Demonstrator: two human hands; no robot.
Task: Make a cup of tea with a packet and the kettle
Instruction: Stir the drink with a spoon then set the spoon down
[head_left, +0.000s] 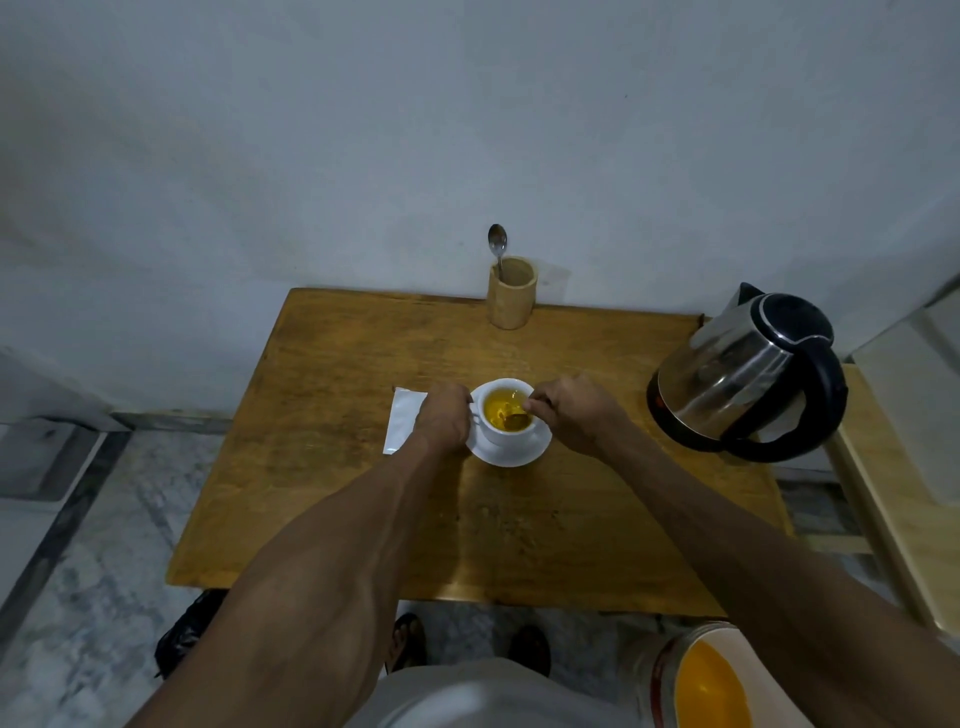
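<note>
A white cup (506, 434) of yellow-brown tea stands on a white saucer (511, 456) in the middle of the wooden table (363, 493). My left hand (444, 418) grips the cup's left side at the handle. My right hand (569, 408) pinches a spoon (517, 417) whose bowl is dipped in the tea. A white packet (402, 426) lies flat just left of my left hand, partly hidden by it. The steel kettle (748, 371) with black handle and lid stands on the table's right edge.
A bamboo holder (510, 296) with another spoon (497, 244) stands at the table's back edge by the wall. A bucket with orange contents (711, 686) sits on the floor at lower right. A pale cabinet (914, 457) is to the right. My feet show under the table.
</note>
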